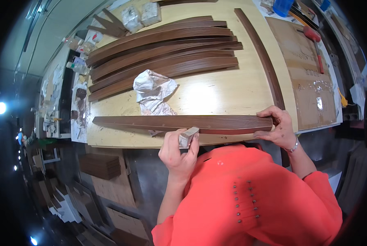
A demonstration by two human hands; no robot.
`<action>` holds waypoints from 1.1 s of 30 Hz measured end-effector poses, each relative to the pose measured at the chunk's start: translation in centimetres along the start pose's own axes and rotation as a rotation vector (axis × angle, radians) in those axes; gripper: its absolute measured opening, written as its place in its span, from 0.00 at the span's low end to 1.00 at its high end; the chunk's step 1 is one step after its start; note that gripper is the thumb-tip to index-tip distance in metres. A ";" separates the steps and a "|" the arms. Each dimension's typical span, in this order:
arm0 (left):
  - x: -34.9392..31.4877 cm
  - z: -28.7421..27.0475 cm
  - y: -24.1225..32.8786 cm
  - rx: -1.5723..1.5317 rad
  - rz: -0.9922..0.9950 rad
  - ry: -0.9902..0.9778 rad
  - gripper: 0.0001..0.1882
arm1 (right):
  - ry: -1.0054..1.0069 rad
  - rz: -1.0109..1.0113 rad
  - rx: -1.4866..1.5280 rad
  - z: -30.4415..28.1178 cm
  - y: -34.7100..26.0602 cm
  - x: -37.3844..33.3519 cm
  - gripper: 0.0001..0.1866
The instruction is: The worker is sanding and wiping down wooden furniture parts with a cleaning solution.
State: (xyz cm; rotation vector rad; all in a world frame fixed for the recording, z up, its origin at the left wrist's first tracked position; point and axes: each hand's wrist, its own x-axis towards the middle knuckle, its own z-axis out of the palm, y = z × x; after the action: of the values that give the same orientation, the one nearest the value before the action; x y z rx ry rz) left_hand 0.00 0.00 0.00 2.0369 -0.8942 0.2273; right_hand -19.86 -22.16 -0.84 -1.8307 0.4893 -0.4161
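Observation:
A long dark brown wooden strip [163, 122] lies crosswise along the near side of the pale table. My right hand [277, 128] grips its right end, thumb on the near side and fingers over the far side. In my left hand [179, 152] a small pale block [187, 137] is pinched between thumb and fingers. The block touches or nearly touches the strip's near edge, a little right of its middle; exact contact cannot be made out. Just beyond the strip rests a crumpled white cloth [152, 90] with brownish stains.
Several brown strips [163, 45] lie stacked at the far left of the table [216, 94]. Another strip [262, 57] runs lengthwise on the right. Beyond it are a cardboard sheet [314, 94] and a red mallet [312, 35]. Two wrapped blocks [150, 14] and bottles [79, 67] stand farther off.

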 end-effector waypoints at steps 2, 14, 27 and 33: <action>-0.2 0.6 -1.6 0.053 -0.053 0.061 0.09 | 0.008 -0.010 -0.050 -1.1 0.5 0.0 0.26; 2.6 -7.7 -17.8 -0.677 -0.820 0.489 0.11 | 0.087 0.383 0.291 1.4 -1.0 0.1 0.23; 0.0 -8.0 -19.5 -1.288 -0.916 0.507 0.10 | -0.174 0.382 -0.157 3.3 -2.6 -0.3 0.23; -0.1 -7.6 -17.8 -1.064 -0.938 0.558 0.09 | -0.068 0.388 -0.330 4.4 -1.5 -1.0 0.14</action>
State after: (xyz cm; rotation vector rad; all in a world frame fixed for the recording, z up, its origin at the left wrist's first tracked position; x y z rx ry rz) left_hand 13.09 12.43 -7.05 1.0808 0.3259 -0.1820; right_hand -18.27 -17.67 -0.75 -1.9960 0.8870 -0.0060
